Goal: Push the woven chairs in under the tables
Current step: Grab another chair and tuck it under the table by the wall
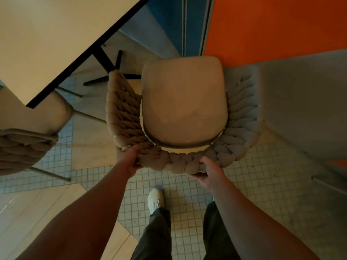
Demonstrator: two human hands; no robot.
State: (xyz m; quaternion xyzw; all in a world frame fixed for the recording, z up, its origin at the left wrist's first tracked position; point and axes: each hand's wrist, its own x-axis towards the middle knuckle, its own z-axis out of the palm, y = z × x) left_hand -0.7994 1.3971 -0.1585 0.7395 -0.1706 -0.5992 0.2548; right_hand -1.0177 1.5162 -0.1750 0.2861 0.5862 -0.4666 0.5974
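A woven chair [183,102] with a beige seat cushion and a thick braided backrest stands directly below me. My left hand [128,160] grips the left end of the backrest's curve. My right hand [211,174] grips the backrest to the right of its middle. A pale table [47,40] with a black edge lies at the upper left, its corner apart from the chair's left side. A second woven chair [28,132] sits at the far left, its seat partly under that table's corner.
The table's black legs [107,66] spread on the floor just left of the held chair. A grey surface [304,102] touches the chair's right side. An orange and blue wall stands ahead. My feet and dark trousers are below on small floor tiles.
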